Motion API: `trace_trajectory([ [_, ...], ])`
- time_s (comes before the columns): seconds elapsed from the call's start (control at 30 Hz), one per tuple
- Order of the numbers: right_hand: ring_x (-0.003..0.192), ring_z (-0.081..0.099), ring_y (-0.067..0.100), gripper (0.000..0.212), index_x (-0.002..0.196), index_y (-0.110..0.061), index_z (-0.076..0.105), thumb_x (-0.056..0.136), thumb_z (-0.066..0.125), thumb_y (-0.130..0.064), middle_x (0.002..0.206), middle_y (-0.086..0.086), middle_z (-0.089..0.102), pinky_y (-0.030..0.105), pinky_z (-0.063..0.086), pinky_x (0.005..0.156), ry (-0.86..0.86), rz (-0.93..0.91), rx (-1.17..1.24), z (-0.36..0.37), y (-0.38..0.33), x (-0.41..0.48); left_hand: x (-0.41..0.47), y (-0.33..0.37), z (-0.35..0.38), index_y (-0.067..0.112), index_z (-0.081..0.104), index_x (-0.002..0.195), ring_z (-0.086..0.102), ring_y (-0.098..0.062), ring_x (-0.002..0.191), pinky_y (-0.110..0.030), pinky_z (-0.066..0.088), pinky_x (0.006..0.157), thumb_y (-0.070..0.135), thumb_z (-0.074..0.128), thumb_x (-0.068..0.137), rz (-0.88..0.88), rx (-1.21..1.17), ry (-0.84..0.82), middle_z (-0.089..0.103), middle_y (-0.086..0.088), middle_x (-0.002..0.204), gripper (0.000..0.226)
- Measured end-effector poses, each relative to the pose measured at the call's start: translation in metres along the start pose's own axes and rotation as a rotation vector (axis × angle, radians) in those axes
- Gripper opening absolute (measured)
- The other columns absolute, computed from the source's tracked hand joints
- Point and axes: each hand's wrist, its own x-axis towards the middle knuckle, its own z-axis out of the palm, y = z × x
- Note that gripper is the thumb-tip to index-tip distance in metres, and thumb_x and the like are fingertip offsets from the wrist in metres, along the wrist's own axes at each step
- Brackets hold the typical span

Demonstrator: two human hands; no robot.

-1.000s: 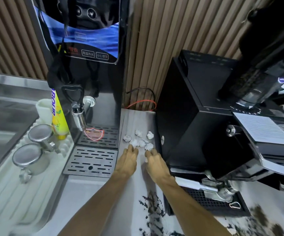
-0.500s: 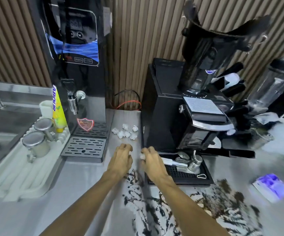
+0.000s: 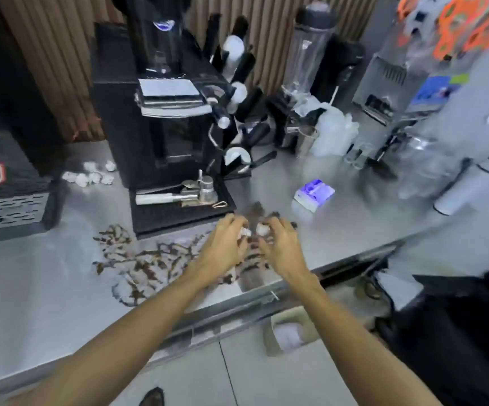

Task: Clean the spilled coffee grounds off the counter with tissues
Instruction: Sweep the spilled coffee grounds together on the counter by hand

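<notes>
Coffee grounds (image 3: 149,262) on the desk (image 3: 32,282), before the coffee machine (image 3: 137,136).
Crumpled tissues (image 3: 89,175) lie left of the machine, the tissue pack (image 3: 313,194) right of it.

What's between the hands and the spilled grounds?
Nothing visible. The left hand and right hand hold tissues directly over the coffee grounds on the counter. The drip tray sits behind them, off the path.

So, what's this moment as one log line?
left hand: grips white crumpled tissue | right hand: grips second white tissue | where: over brown coffee grounds, grey steel counter
</notes>
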Motion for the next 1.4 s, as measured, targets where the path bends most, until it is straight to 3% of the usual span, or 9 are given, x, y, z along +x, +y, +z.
trace_trajectory([
  [0.2,0.075,0.060,0.031,0.025,0.101,-0.007,0.063,0.078,0.072,-0.007,0.092,0.010,0.057,0.037,0.052,0.068,0.118,0.384,0.002,-0.048,0.130,-0.082,-0.017,0.075,0.119,0.015,0.056,0.106,0.054,-0.027,0.097,-0.036,0.046,0.079,0.009,0.058,0.080,0.052,-0.095,-0.311,0.057,-0.007,0.106,0.026],
  [0.27,0.074,0.059,0.033,0.022,0.097,-0.005,0.063,0.077,0.071,-0.003,0.089,0.012,0.057,0.040,0.052,0.067,0.088,0.479,0.006,-0.045,0.166,-0.106,-0.026,0.087,0.156,0.019,0.054,0.104,0.055,-0.026,0.095,-0.037,0.048,0.074,0.011,0.058,0.080,0.016,-0.110,-0.406,0.058,-0.005,0.105,0.025],
  [0.37,0.078,0.061,0.030,0.026,0.104,-0.009,0.063,0.078,0.070,-0.007,0.099,0.012,0.059,0.031,0.047,0.067,-0.012,0.616,-0.004,-0.025,0.212,-0.134,-0.037,0.087,0.209,0.022,0.054,0.108,0.058,-0.022,0.096,-0.035,0.050,0.075,0.017,0.061,0.084,-0.030,-0.066,-0.514,0.059,-0.001,0.110,0.026],
  [0.47,0.079,0.062,0.026,0.030,0.108,-0.012,0.063,0.079,0.070,-0.014,0.107,0.011,0.060,0.033,0.050,0.067,-0.103,0.692,-0.035,0.006,0.251,-0.149,-0.038,0.069,0.261,0.021,0.056,0.111,0.059,-0.020,0.100,-0.025,0.046,0.071,0.017,0.066,0.085,-0.071,-0.010,-0.553,0.061,0.000,0.115,0.028],
  [0.67,0.096,0.061,0.031,0.042,0.122,-0.011,0.058,0.082,0.070,-0.014,0.115,0.014,0.057,0.039,0.053,0.080,-0.178,0.724,-0.080,0.052,0.297,-0.146,-0.027,0.028,0.332,0.020,0.055,0.120,0.061,-0.019,0.106,-0.028,0.050,0.078,0.015,0.065,0.087,-0.074,0.039,-0.633,0.061,0.001,0.120,0.035],
  [0.83,0.100,0.061,0.030,0.045,0.124,-0.012,0.056,0.082,0.071,-0.017,0.119,0.012,0.056,0.039,0.053,0.079,-0.171,0.686,-0.115,0.048,0.297,-0.137,-0.018,0.024,0.330,0.022,0.055,0.121,0.061,-0.020,0.107,-0.037,0.055,0.083,0.021,0.067,0.086,-0.073,0.061,-0.661,0.060,0.001,0.123,0.037],
  [1.1,0.115,0.049,0.027,0.041,0.129,-0.013,0.053,0.092,0.060,-0.027,0.124,0.007,0.056,0.037,0.047,0.083,-0.071,0.586,-0.190,-0.004,0.263,-0.103,0.008,0.071,0.277,0.018,0.054,0.128,0.059,-0.022,0.112,-0.036,0.051,0.089,0.019,0.061,0.090,0.001,-0.012,-0.591,0.057,0.001,0.130,0.038],
  [1.27,0.103,0.054,0.032,0.041,0.122,-0.012,0.058,0.086,0.067,-0.030,0.112,0.010,0.061,0.039,0.049,0.082,0.005,0.454,-0.252,-0.049,0.235,-0.082,0.020,0.111,0.233,0.021,0.062,0.115,0.062,-0.015,0.099,-0.033,0.053,0.084,0.026,0.059,0.090,0.049,-0.120,-0.469,0.065,0.005,0.113,0.026],
  [1.4,0.095,0.055,0.033,0.041,0.118,-0.011,0.060,0.082,0.070,-0.028,0.106,0.011,0.061,0.042,0.050,0.079,0.045,0.355,-0.324,-0.084,0.206,-0.061,0.036,0.126,0.189,0.026,0.060,0.116,0.059,-0.012,0.102,-0.035,0.052,0.084,0.028,0.057,0.089,0.073,-0.124,-0.377,0.062,0.010,0.113,0.027],
])
